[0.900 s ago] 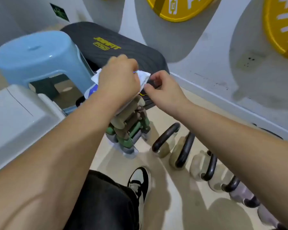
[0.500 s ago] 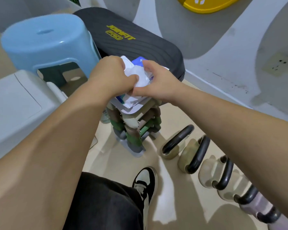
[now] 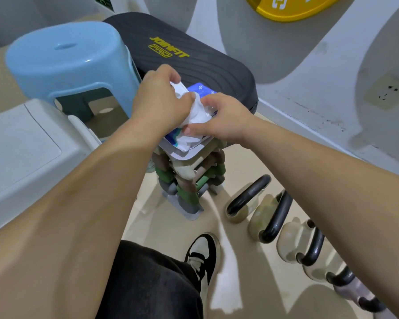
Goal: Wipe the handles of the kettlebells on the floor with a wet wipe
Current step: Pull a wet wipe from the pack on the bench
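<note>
1. Kettlebells (image 3: 275,215) line the floor (image 3: 166,226) to the person's right, black handles up and none yet wiped.
2. Dumbbell rack (image 3: 189,183), just beside the nearest kettlebell, carries the blue wet-wipe pack (image 3: 199,89) on top, well above the handles.
3. Left hand (image 3: 159,104) and right hand (image 3: 226,118) meet over the pack, the fingers of both curled tight on the same white wad. Whether the right also pins the pack cannot be told.
4. Wet wipe (image 3: 195,112), barely showing under a second ago, is now bunched between the two hands and largely drawn out. The fetching step looks nearly done, and wiping can begin once it comes free.
</note>
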Demonstrator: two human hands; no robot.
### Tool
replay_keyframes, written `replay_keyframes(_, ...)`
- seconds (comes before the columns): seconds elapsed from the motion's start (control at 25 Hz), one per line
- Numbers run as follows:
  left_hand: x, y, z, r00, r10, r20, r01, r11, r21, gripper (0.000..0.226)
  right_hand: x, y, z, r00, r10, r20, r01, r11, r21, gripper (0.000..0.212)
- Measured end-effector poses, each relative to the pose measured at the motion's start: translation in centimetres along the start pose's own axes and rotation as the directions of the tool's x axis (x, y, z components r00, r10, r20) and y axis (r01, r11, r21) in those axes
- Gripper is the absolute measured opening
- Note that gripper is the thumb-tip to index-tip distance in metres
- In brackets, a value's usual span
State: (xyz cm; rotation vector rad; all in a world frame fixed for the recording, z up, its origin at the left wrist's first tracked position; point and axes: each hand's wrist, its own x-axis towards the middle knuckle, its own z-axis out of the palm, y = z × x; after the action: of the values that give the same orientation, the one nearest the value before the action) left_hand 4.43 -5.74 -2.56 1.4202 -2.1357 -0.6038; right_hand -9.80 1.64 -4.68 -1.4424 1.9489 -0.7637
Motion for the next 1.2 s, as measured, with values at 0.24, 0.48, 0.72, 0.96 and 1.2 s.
replay_keyframes(0.24,-0.3,-0.1,0.8,0.986,0.058,0.153,-0.076,0.991,0.113,0.008,0.1,1.2,-1.4,0.992,0.064,0.105,-0.083,0.978,0.193,0.042)
replay_keyframes(0.48,-0.6,2.0,-0.3,0.984,0.103,-0.146,-0.097,0.994,0.045,0.018,-0.1,1.3,-1.2,0.994,0.071,0.080,-0.088,0.968,0.235,0.030)
replay_keyframes(0.72,-1.2,4.8,-0.6,0.991,-0.063,-0.116,-0.023,0.784,-0.621,0.010,-1.0,0.7,-2.3,0.998,0.061,-0.024,-0.044,0.903,0.426,0.045)
replay_keyframes(0.96,-3.4,6.9,2.3,0.903,0.040,0.428,0.274,0.715,-0.644,0.019,-5.2,2.0,-5.2,0.957,0.275,-0.089,-0.106,0.619,0.778,0.031)
replay_keyframes(1.2,-5.1,10.3,5.8,0.666,0.195,0.720,0.398,0.724,-0.563,0.071,-9.2,6.6,-7.7,0.894,0.437,-0.098,-0.164,0.522,0.837,0.048)
